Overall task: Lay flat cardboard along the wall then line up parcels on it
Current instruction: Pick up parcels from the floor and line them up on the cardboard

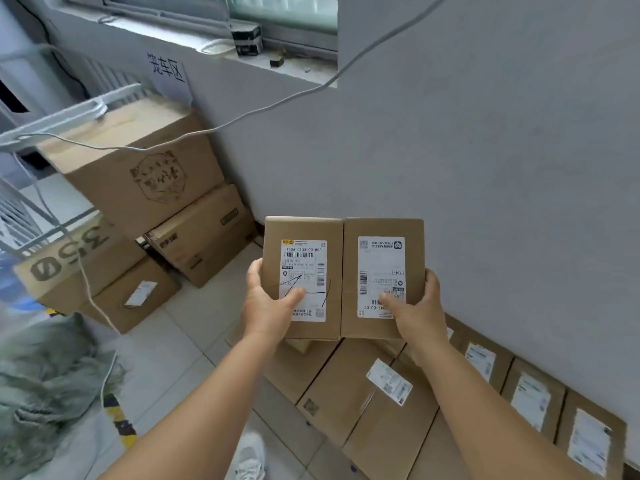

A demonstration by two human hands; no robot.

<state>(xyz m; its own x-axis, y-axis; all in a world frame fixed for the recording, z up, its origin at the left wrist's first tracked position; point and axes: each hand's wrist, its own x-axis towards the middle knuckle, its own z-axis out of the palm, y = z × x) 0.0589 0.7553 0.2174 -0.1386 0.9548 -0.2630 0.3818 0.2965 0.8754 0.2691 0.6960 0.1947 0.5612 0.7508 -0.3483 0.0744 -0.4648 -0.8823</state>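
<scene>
I hold two brown parcels side by side in the air in front of the grey wall (485, 168). My left hand (268, 306) grips the left parcel (273, 233), thumb on its white label. My right hand (415, 313) grips the right parcel (384, 226), thumb on its label too. Their inner edges touch. Below them, several labelled parcels (530, 400) stand in a row along the foot of the wall, with bigger boxes (346, 386) lying in front. Whatever lies under the row is hidden.
Large cardboard boxes (138, 174) are stacked in the left corner under the window sill (277, 64). A white cable (242, 116) hangs across the wall. A green sack (45, 382) lies on the tiled floor (173, 341) at left. My shoe (249, 459) shows at the bottom.
</scene>
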